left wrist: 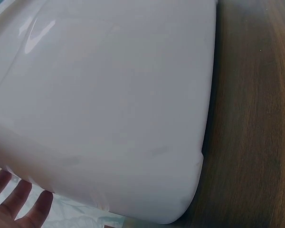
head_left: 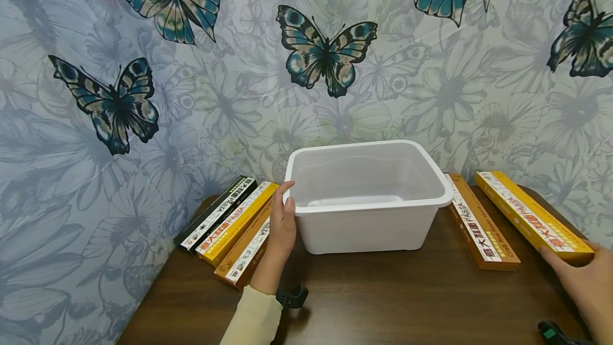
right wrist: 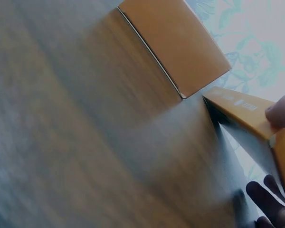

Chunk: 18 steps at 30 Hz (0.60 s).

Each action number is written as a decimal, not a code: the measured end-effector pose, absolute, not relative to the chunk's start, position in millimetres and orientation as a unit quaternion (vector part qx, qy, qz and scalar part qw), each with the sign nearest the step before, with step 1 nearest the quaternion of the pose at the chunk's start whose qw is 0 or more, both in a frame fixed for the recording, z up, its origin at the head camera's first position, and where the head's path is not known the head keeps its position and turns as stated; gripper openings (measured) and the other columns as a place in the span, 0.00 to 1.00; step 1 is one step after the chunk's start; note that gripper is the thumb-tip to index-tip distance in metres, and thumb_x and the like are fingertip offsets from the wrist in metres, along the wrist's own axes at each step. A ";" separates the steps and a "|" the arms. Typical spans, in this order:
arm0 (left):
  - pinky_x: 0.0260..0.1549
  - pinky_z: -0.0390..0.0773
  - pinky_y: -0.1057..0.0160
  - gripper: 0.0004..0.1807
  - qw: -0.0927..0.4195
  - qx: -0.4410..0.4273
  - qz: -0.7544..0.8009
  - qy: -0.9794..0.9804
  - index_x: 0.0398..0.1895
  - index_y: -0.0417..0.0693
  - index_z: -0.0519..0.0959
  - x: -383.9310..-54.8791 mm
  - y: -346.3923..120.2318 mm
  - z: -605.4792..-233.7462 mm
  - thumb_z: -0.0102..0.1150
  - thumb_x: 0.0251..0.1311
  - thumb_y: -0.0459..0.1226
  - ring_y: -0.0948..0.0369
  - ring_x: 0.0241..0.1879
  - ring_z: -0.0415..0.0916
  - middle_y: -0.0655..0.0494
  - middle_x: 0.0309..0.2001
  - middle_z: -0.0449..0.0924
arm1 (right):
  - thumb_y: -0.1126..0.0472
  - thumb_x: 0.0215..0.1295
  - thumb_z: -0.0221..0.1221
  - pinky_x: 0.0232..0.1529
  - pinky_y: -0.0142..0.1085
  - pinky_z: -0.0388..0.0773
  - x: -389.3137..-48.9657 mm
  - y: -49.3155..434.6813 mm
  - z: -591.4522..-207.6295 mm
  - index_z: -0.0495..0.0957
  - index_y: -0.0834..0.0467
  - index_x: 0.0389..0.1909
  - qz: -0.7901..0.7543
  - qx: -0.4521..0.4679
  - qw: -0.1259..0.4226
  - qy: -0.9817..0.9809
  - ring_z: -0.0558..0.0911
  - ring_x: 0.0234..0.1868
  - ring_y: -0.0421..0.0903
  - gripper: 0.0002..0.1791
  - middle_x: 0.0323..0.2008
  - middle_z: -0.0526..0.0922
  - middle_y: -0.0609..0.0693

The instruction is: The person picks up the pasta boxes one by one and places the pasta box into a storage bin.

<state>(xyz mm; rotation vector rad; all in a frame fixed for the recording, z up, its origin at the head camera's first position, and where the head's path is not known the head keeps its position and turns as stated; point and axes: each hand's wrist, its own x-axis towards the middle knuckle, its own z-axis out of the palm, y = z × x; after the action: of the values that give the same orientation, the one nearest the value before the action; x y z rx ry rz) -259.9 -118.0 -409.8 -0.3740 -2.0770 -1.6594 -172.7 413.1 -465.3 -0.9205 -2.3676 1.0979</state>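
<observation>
A white plastic tub (head_left: 364,230) stands upright on the table, and nothing shows inside it in the head view. My left hand (head_left: 283,228) holds its left rim; three fingertips (left wrist: 42,204) touch the tub's wall (left wrist: 109,104) in the left wrist view. At the far right, my right hand (head_left: 581,276) grips the near end of a long yellow box (head_left: 531,214). The thumb (right wrist: 281,114) lies on the side of this yellow box (right wrist: 242,107), and the near end looks lifted off the table. Some right fingers are cut off by the frame.
A long orange-brown box (head_left: 483,228) lies between the tub and the yellow box. Left of the tub lie a black box (head_left: 220,209), another yellow box (head_left: 237,222) and another orange-brown box (head_left: 246,252), side by side. The brown wooden table (head_left: 383,297) meets a butterfly-patterned wall (head_left: 230,95).
</observation>
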 end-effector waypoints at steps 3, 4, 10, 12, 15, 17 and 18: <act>0.70 0.58 0.35 0.25 0.225 -0.136 -0.603 -0.754 0.69 0.57 0.64 -260.0 -118.1 -409.9 0.36 0.71 0.46 0.40 0.71 0.59 0.46 0.72 0.60 | 0.49 0.69 0.53 0.73 0.61 0.54 -172.2 409.8 -464.4 0.39 0.69 0.77 0.397 -0.342 0.200 -0.828 0.56 0.71 0.72 0.48 0.74 0.48 0.75; 0.70 0.58 0.35 0.25 0.225 -0.135 -0.603 -0.753 0.69 0.57 0.64 -259.7 -118.1 -409.7 0.36 0.71 0.46 0.41 0.71 0.59 0.47 0.72 0.60 | 0.49 0.70 0.52 0.74 0.61 0.54 -172.1 408.7 -464.3 0.39 0.69 0.77 0.398 -0.345 0.205 -0.825 0.56 0.72 0.72 0.47 0.74 0.48 0.74; 0.69 0.59 0.35 0.25 0.225 -0.133 -0.601 -0.755 0.69 0.57 0.64 -259.0 -118.7 -409.7 0.36 0.71 0.48 0.42 0.70 0.61 0.47 0.72 0.61 | 0.49 0.71 0.51 0.77 0.51 0.55 -175.7 406.7 -465.3 0.42 0.58 0.79 0.437 -0.354 0.235 -0.793 0.56 0.76 0.63 0.43 0.77 0.50 0.68; 0.69 0.59 0.35 0.25 0.226 -0.135 -0.601 -0.755 0.69 0.57 0.64 -259.4 -119.0 -409.8 0.36 0.71 0.48 0.43 0.70 0.61 0.46 0.72 0.61 | 0.49 0.71 0.51 0.78 0.46 0.55 -177.8 407.4 -465.7 0.42 0.50 0.79 0.464 -0.353 0.245 -0.775 0.55 0.79 0.54 0.42 0.78 0.51 0.62; 0.69 0.60 0.36 0.25 0.226 -0.138 -0.601 -0.754 0.69 0.57 0.64 -259.8 -119.3 -409.8 0.36 0.71 0.46 0.44 0.70 0.62 0.46 0.71 0.61 | 0.51 0.72 0.52 0.78 0.36 0.54 -179.4 408.5 -466.6 0.43 0.43 0.78 0.513 -0.332 0.270 -0.744 0.53 0.79 0.41 0.40 0.77 0.53 0.49; 0.69 0.60 0.35 0.25 0.225 -0.140 -0.603 -0.752 0.69 0.57 0.64 -260.0 -119.5 -409.6 0.36 0.70 0.45 0.44 0.70 0.61 0.46 0.72 0.61 | 0.53 0.72 0.52 0.76 0.32 0.55 -179.5 408.4 -467.0 0.44 0.43 0.78 0.533 -0.322 0.285 -0.728 0.54 0.77 0.36 0.39 0.75 0.54 0.41; 0.69 0.60 0.35 0.25 0.224 -0.141 -0.604 -0.752 0.69 0.57 0.64 -260.1 -119.5 -409.5 0.36 0.70 0.45 0.43 0.70 0.61 0.46 0.72 0.61 | 0.54 0.72 0.52 0.76 0.31 0.55 -179.4 408.5 -467.2 0.45 0.43 0.78 0.540 -0.318 0.293 -0.722 0.54 0.77 0.35 0.39 0.74 0.54 0.38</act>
<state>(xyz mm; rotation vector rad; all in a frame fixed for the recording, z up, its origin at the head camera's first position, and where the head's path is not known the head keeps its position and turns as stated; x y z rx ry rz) -260.1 -119.5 -409.5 -0.3881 -2.0746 -1.6677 -179.4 408.5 -467.2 -0.8480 -1.9236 1.4371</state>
